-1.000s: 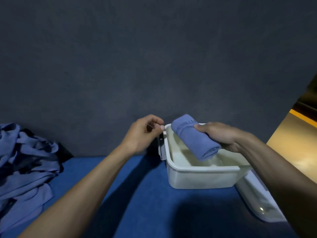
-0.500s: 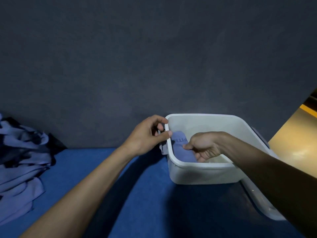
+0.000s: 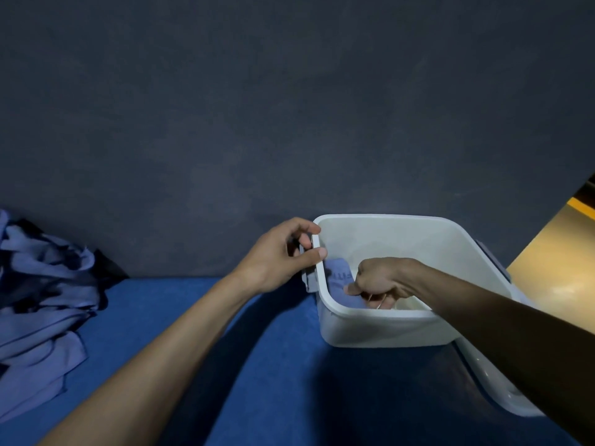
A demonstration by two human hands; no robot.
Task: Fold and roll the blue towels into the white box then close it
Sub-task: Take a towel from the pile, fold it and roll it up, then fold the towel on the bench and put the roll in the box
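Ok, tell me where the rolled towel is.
Head view: the rolled towel lies inside the white box, against its left wall, gripped by the right hand.

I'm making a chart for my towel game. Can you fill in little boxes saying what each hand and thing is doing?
left hand: grips the white box's left rim
right hand: inside the box, fingers curled on the rolled towel
rolled towel: in the box, against its left wall
white box: open, on the blue surface
lid: lying right of the box
towel pile: unfolded, far left
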